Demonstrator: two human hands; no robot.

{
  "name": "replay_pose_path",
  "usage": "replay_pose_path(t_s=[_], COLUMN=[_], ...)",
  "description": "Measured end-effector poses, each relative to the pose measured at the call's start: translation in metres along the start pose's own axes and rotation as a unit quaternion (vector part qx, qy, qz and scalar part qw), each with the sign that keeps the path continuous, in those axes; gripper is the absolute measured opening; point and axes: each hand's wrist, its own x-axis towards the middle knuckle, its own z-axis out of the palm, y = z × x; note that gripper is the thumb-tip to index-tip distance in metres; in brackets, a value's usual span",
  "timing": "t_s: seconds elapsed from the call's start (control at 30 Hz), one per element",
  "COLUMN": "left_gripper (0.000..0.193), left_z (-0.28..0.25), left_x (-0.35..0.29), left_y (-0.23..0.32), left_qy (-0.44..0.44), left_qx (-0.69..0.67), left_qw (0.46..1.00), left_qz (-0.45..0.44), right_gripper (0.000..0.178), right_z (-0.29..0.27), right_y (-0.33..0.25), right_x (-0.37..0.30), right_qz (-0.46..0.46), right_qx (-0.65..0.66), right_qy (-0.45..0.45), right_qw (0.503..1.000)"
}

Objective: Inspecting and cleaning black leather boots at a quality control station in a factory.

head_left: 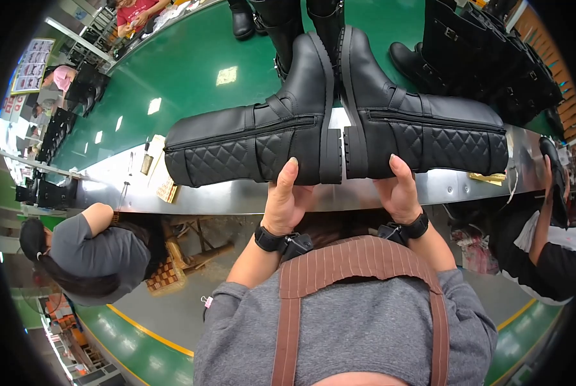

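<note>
Two tall black boots with quilted shafts, straps and side zippers lie sideways in front of me, soles facing each other and toes pointing away. My left hand (290,202) grips the left boot (236,138) near its heel, thumb on top and fingers underneath. Likewise my right hand (398,193) holds the right boot (429,132) by the heel area, its thumb pressed on the leather. A narrow gap separates the soles. Both zippers look closed. The fingers under the boots are mostly hidden.
A metal-edged bench (230,198) with a green top (191,83) runs across. More black boots (481,58) stand at the far right and far middle. A brush (147,159) lies at left. Co-workers sit at left (101,251) and right (545,244), the right one holding a boot.
</note>
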Motion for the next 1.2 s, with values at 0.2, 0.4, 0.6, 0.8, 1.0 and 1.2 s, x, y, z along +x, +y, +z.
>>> replay_pose_path(t_s=[0.2,0.4,0.6,0.8,1.0,1.2], left_gripper=[0.054,0.052,0.043,0.042,0.042,0.045], left_z=[0.003,0.004,-0.003,-0.023,-0.01,-0.019], left_x=[0.003,0.003,0.002,0.011,0.051,0.099], left_y=[-0.001,0.004,0.0,-0.016,-0.025,-0.023], left_qy=[0.002,-0.02,-0.019,-0.01,-0.028,-0.062], left_qx=[0.006,-0.009,-0.01,0.313,0.265,0.367], left_qw=[1.0,1.0,1.0,0.949,0.961,0.927], left_qz=[0.005,-0.011,0.023,-0.042,-0.077,0.052], right_gripper=[0.045,0.047,0.041,0.047,0.053,0.073], right_z=[0.0,0.002,-0.018,0.032,0.023,0.009], right_y=[0.002,-0.002,0.006,-0.02,-0.011,-0.03], right_x=[0.003,0.002,-0.005,-0.001,0.016,0.028], right_qz=[0.01,0.028,-0.043,0.006,-0.16,-0.166], right_qx=[-0.004,-0.022,-0.063,-0.348,-0.467,-0.347], right_qy=[-0.007,-0.026,0.007,0.011,0.002,-0.043], right_qw=[1.0,0.999,0.997,0.938,0.87,0.922])
